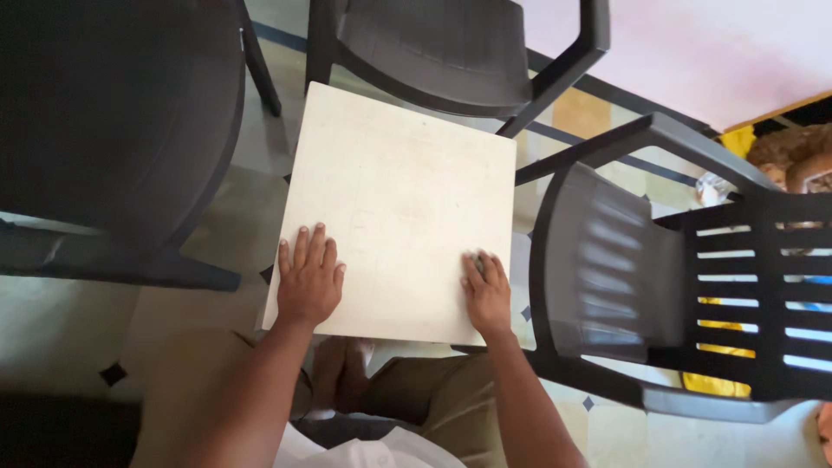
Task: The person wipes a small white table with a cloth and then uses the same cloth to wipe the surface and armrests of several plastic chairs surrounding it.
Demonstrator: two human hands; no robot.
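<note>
Pressing both palms flat: left hand [308, 279], right hand [487, 293] on cream board [399, 191].

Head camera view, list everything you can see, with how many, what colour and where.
board: one, cream, square, middle, under both hands
chairs: three, dark plastic; one at right, one at top, one at left
floor: pale tiles with small dark diamonds, below and between the chairs
yellow thing: one, behind the right chair's slats, too hidden to tell what it is
small dark thing: one, under the right fingers, too small to tell
left hand: flat on the board's lower left
right hand: on the board's lower right, pressing the small dark thing
</note>
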